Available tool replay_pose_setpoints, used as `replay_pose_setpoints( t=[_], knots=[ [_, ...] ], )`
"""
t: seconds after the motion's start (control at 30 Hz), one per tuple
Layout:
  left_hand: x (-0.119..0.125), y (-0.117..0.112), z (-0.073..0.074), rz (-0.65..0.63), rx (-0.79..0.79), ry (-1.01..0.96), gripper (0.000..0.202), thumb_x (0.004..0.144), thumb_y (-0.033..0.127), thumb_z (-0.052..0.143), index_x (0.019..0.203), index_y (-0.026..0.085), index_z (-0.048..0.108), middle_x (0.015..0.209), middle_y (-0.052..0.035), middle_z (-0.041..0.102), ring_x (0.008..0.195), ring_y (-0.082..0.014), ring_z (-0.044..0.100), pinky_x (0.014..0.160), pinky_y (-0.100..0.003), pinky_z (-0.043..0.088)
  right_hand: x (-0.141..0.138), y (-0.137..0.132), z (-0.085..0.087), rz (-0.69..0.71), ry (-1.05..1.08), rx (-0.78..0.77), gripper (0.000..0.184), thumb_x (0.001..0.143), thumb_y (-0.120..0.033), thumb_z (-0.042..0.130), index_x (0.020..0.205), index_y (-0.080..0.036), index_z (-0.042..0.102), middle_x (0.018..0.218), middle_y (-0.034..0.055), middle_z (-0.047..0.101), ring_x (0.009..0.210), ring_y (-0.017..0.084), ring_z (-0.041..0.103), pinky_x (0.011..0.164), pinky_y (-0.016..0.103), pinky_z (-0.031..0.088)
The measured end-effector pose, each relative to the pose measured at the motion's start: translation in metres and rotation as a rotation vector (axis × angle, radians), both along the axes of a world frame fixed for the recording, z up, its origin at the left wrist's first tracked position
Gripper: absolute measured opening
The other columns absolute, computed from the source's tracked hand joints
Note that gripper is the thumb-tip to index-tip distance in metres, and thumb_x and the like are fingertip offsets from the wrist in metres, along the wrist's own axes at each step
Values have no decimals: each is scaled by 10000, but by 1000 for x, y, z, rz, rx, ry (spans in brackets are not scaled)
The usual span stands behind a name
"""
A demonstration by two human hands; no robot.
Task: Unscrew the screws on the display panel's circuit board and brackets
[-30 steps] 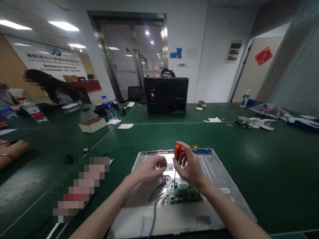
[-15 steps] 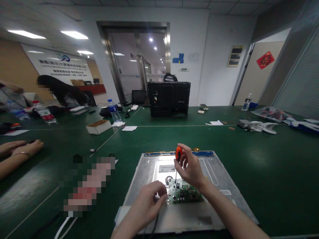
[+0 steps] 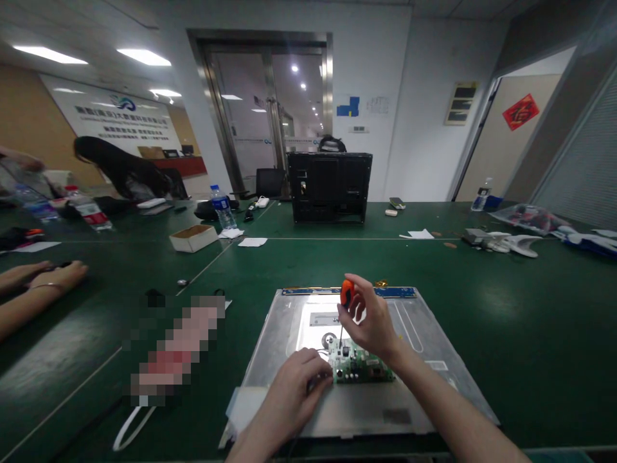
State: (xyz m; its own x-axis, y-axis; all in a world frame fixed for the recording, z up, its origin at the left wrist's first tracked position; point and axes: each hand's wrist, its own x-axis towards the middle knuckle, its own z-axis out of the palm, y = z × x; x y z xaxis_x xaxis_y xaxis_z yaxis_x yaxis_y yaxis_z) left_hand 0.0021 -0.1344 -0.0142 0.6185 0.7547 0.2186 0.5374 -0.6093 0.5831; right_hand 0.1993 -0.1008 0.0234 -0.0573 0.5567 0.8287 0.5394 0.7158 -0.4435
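My right hand (image 3: 369, 318) is closed around the orange-and-black handle of a screwdriver (image 3: 346, 293), held upright. Its thin shaft points down, and the tip meets the upper left part of a green circuit board (image 3: 359, 368). At the board's left edge, the fingers of my left hand (image 3: 301, 389) are pinched together; whatever lies between them is hidden. Thin dark wires run near those fingertips. Under the board is a large silvery metal panel (image 3: 409, 402), lying flat, with a narrow blue strip (image 3: 395, 292) along its far edge.
A black monitor casing (image 3: 330, 186) stands beyond the panel. To the left are an open white box (image 3: 193, 238), a water bottle (image 3: 222, 207) and a blurred-out pinkish object with a white strap (image 3: 135, 427). Another person's hands (image 3: 58, 280) rest at the far left.
The view has tilted and shifted slightly. My left hand sits a little closer against the board's left edge, and the white piece seen between its fingers is now hidden. The screwdriver stays on the board.
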Motion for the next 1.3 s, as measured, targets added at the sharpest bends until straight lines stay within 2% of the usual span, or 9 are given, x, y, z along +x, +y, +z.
replay_pose_setpoints(
  t=[0.43,0.6,0.9,1.13,1.3],
  knots=[
    [-1,1,-3,-79,61,-42,204,911,117,455,850,196,632,856,-53,663,831,-205,606,692,-273,434,0,-1,0,31,-28,5,529,844,-179,552,1346,-237,395,787,-19,623,486,91,546,422,177,426],
    [-2,1,-1,-88,2,-68,228,899,96,438,861,197,639,877,-53,661,858,-200,612,723,-274,452,-1,-1,-2,43,-54,-2,538,851,-173,548,1357,-241,379,783,-19,618,490,94,540,424,181,424],
    [0,2,3,-63,-90,-72,197,874,83,484,795,188,630,870,-46,654,853,-190,615,730,-259,439,1,0,-4,52,-85,12,537,854,-172,546,1363,-231,384,772,-18,608,496,99,546,427,188,426],
    [1,0,8,60,-86,-47,80,822,121,592,830,188,636,889,-47,647,853,-210,597,754,-292,444,2,0,-4,50,-79,13,539,852,-170,554,1359,-238,383,779,-21,621,495,94,544,432,181,426],
    [1,0,10,13,-91,-42,121,850,128,559,826,195,657,915,-55,655,895,-216,601,779,-303,455,3,0,-4,45,-89,15,540,852,-173,551,1361,-238,383,760,-24,613,497,101,550,438,189,438]
  ],
)
